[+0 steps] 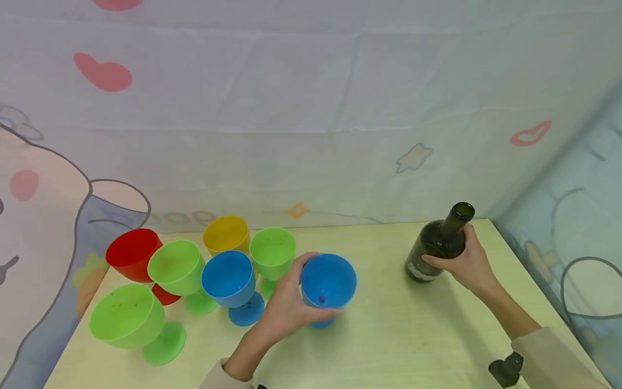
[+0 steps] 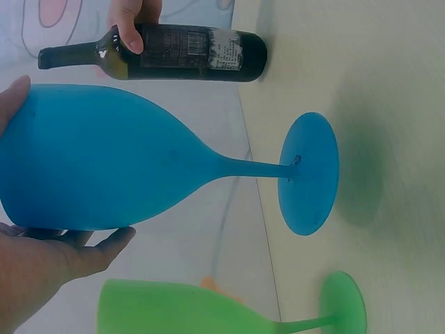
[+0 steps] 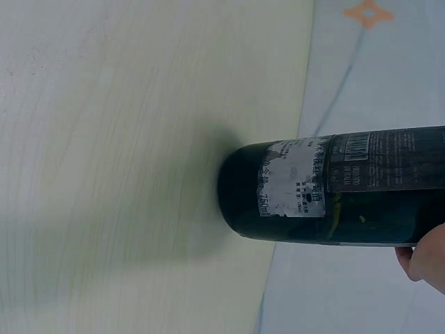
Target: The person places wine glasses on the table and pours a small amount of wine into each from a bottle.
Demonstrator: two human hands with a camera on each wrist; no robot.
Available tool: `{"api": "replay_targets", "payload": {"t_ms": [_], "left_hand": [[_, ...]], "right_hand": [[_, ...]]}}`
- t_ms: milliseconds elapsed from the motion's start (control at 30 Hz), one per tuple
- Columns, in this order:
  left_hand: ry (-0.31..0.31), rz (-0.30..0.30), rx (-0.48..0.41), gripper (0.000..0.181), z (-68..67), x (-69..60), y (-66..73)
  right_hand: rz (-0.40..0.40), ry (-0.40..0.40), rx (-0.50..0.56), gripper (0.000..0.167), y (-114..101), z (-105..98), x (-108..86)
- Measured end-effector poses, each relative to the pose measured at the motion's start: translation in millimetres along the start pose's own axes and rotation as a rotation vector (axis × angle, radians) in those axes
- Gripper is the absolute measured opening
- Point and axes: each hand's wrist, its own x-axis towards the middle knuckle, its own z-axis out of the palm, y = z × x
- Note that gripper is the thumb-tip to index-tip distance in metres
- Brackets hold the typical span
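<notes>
My left hand (image 1: 288,310) grips a blue plastic goblet (image 1: 335,281) round the upper part of its bowl, thumb on one side and fingers on the other. In the left wrist view the goblet's foot (image 2: 309,174) hangs a little above the table, apart from its shadow. At the right, my right hand (image 1: 464,265) holds a dark green glass wine bottle (image 1: 423,251) round its body, neck up. The bottle leans slightly, and its torn white label (image 3: 295,177) faces the right wrist view. Whether its base touches the table I cannot tell.
Several goblets stand at the table's left: a red one (image 1: 133,256), a yellow one (image 1: 225,232), another blue one (image 1: 228,278) and green ones, the nearest green goblet (image 1: 128,316) at the front. A printed cloth (image 1: 311,108) hangs behind the pale table (image 1: 389,346).
</notes>
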Motion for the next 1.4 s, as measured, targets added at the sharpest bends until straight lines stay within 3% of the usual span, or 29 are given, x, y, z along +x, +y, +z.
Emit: {"api": "replay_targets", "payload": {"t_ms": [333,733,1067,1267,1400], "left_hand": [[0.001,0.029,0.004,0.086,1.7,0.5,-3.4],[0.030,0.030,0.046,0.086,2.5,0.4,0.0],[0.034,-0.030,0.078,0.089,2.2,0.3,2.4],[0.018,-0.019,0.094,0.091,1.1,-0.3,3.5],[-0.001,-0.002,0.107,0.090,1.2,-0.8,4.0]], "right_hand": [[-0.049,-0.055,-0.025,0.082,-13,7,-9.4],[-0.221,-0.059,-0.117,0.077,-47,23,-25.5],[-0.542,0.026,-0.418,0.070,-60,32,-35.3],[-0.649,0.054,-0.640,0.073,-62,32,-37.7],[-0.686,0.074,-0.718,0.074,-64,32,-37.2]]}}
